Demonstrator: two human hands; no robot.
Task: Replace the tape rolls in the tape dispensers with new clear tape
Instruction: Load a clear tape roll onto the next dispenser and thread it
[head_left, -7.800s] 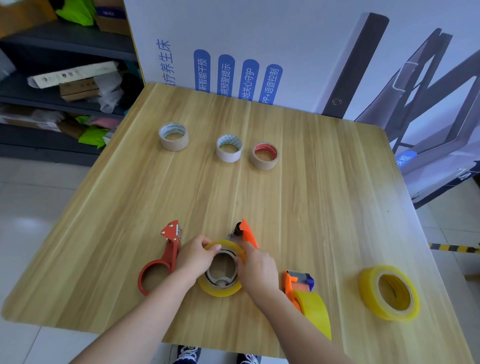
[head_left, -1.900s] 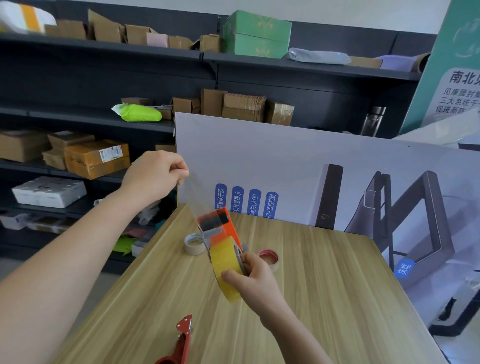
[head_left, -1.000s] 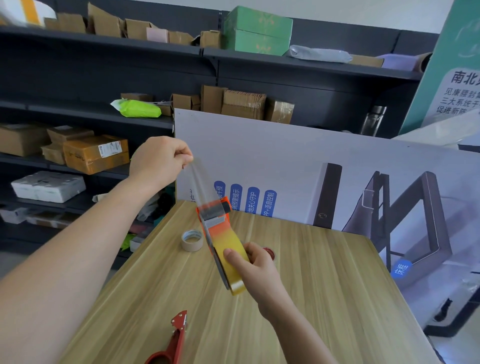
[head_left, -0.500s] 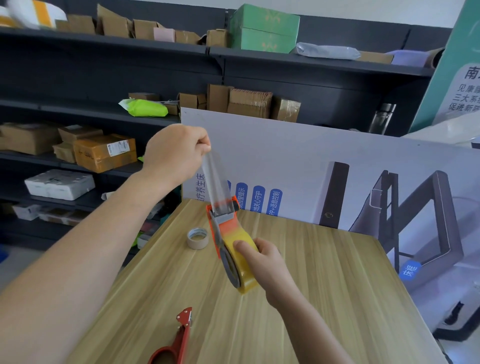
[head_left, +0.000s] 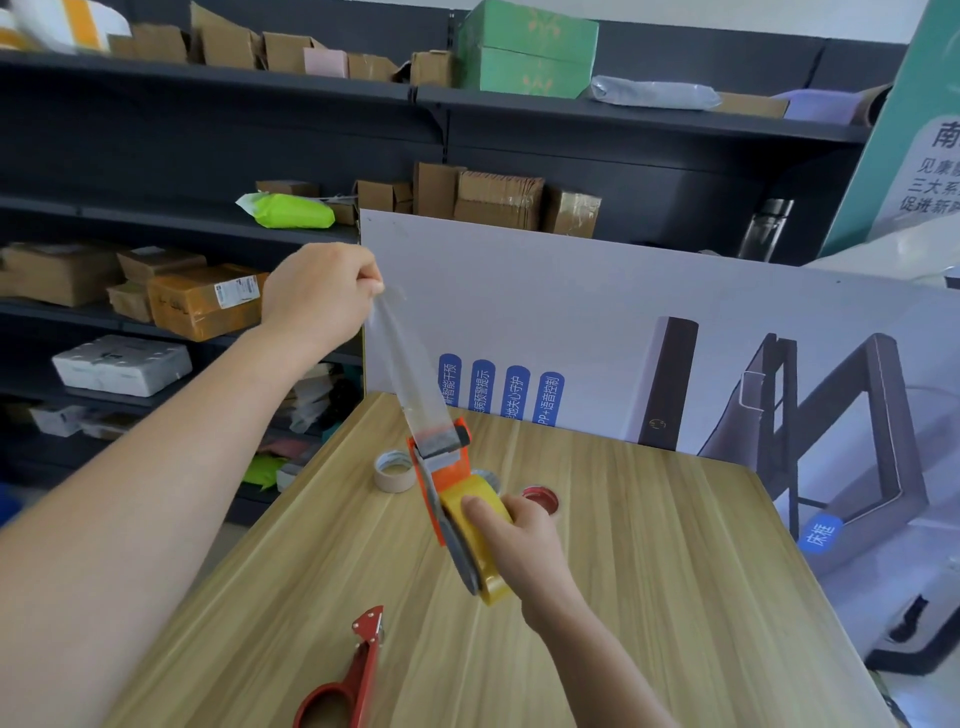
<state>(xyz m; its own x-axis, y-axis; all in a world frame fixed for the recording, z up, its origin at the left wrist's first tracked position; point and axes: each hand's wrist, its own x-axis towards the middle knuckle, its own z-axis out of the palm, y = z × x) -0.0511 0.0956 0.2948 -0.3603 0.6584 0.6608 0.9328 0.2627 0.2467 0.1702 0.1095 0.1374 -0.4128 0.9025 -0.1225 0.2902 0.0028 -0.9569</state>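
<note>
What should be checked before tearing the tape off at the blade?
1. Left hand pinches the tape end: ok.
2. Strip stretched from pinch to dispenser, no slack: ok.
3. Right hand grips dispenser and roll: ok.
4. Strip passes under the roller at the head: ok.
5. Strip seated on blade teeth: cannot tell.
6. Red dispenser on the table, out of the way: ok.

Both forearms are bare right up to the frame edge, no sleeves; left hand (head_left: 317, 299) and right hand (head_left: 524, 540) wear nothing
</note>
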